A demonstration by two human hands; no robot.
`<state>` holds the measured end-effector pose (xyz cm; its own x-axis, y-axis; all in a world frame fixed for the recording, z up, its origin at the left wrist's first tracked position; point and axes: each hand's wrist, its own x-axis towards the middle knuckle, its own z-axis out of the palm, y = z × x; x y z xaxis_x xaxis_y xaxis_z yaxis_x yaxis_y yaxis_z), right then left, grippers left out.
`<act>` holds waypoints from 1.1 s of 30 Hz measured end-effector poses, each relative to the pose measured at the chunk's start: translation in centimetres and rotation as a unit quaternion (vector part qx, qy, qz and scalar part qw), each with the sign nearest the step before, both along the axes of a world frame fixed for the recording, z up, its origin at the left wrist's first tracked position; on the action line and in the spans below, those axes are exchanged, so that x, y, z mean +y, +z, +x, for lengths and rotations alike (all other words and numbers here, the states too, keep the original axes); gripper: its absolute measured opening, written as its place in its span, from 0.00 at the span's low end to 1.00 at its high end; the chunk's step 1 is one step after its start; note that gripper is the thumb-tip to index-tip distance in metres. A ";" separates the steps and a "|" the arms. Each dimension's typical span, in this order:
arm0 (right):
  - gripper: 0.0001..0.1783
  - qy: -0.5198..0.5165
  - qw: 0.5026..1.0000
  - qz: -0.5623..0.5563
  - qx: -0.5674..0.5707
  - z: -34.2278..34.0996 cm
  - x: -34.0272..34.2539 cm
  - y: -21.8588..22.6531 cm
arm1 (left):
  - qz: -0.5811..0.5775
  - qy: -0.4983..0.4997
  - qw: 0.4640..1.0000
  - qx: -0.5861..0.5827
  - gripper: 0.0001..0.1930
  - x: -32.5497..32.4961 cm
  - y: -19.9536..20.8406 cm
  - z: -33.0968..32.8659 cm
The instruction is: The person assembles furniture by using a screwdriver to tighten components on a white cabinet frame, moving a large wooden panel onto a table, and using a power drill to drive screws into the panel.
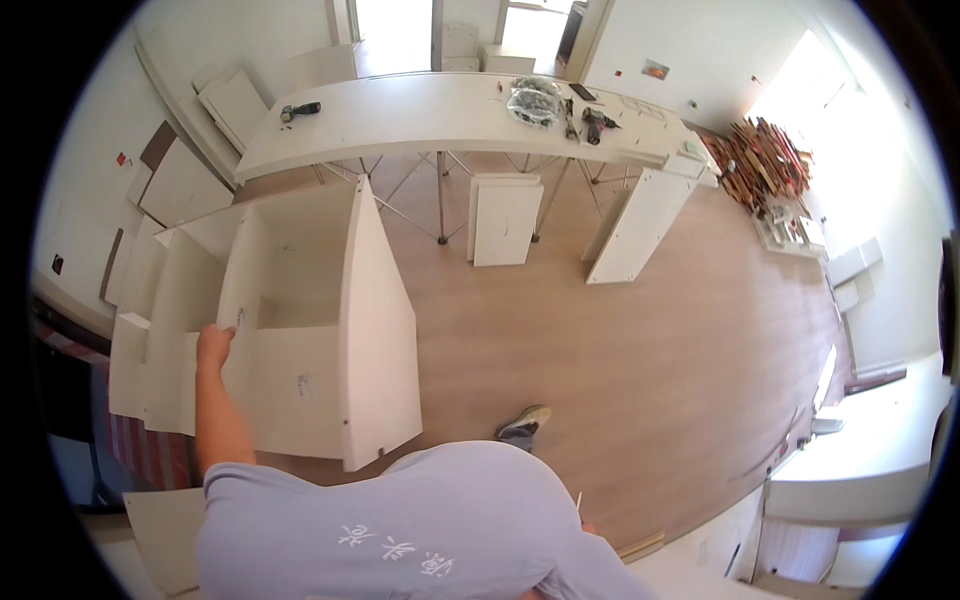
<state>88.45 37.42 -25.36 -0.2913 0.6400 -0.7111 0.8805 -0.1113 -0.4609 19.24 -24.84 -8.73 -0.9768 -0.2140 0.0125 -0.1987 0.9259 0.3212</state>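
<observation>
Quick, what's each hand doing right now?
Left hand: closed on the white cabinet's divider.
Right hand: mostly hidden by the shirt; open or closed can't be told.

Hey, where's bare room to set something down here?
The long white table is mostly bare between the left drill and the plastic bag. The floor is open right of the cabinet, this side of the propped panels. The table's right end is crowded: bag, second drill, small items.

right hand (pixel 588 529) mostly hidden behind lavender shirt (pixel 400 520), shirt cut off by lower edge, fingers of left hand (pixel 214 346) partly hidden at cabinet divider (pixel 233 275), trouser leg (pixel 516 436) largely covered, contents of plastic bag (pixel 535 102) too small to tell
</observation>
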 end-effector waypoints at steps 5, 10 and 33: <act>0.11 0.083 0.996 -0.020 -0.006 -5.7 10.8 -3.7 | 0.074 0.193 0.955 0.212 0.28 -1.5 0.4 0.3; 0.10 0.111 0.993 -0.050 -0.005 -12.7 23.2 -5.7 | 0.195 0.153 0.846 0.471 0.24 5.8 8.2 -4.7; 0.15 0.184 0.981 0.063 -0.006 -50.0 45.9 -4.8 | 0.768 0.069 0.533 -0.349 0.09 83.3 -11.6 -37.0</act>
<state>38.47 83.35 -30.19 -0.5114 0.5759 -0.6378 0.8556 0.2720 -0.4404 -17.74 58.41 -20.36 -0.6032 0.4807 -0.6364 -0.7976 -0.3621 0.4824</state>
